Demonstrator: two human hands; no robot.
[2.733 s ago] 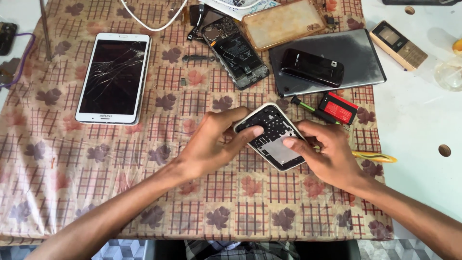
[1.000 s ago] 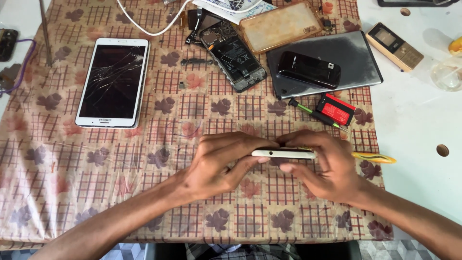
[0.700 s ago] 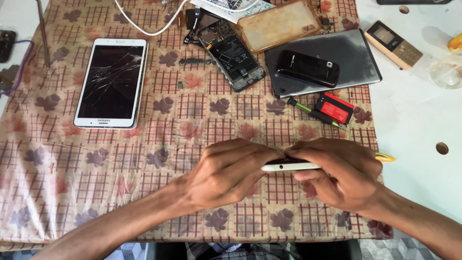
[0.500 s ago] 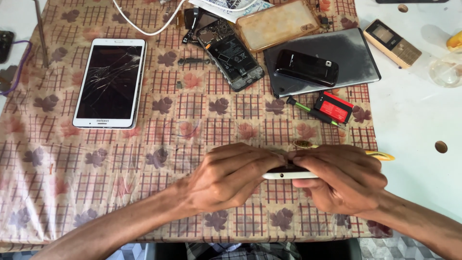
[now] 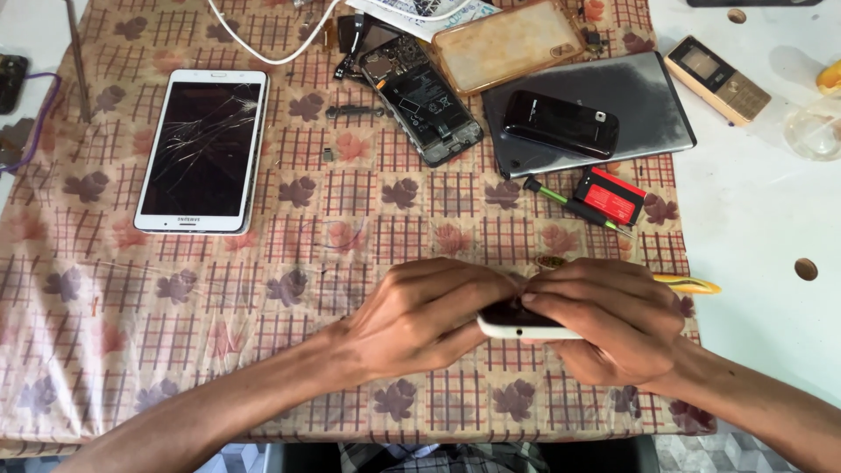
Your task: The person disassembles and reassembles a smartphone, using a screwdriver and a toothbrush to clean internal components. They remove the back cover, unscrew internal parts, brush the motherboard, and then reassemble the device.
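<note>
Both hands grip one small white phone [image 5: 526, 328], held edge-on just above the patterned tablecloth [image 5: 289, 289] near its front edge. My left hand [image 5: 429, 311] wraps the phone's left end with fingers curled over the top. My right hand [image 5: 609, 320] covers the right end, fingers pressed along its upper edge. Most of the phone is hidden under the fingers; only its white bottom edge shows.
A white tablet with a cracked screen [image 5: 204, 151] lies at the left. At the back are an opened phone body [image 5: 419, 98], a clear tan case [image 5: 511, 45], a grey tablet [image 5: 613, 101] bearing a black phone [image 5: 561, 124], a red battery [image 5: 611, 196], a screwdriver [image 5: 569, 206] and a gold keypad phone [image 5: 717, 77].
The white phone lay face-up in both hands; it has been turned edge-on and drawn lower toward me, with the fingers of both hands closing over it.
</note>
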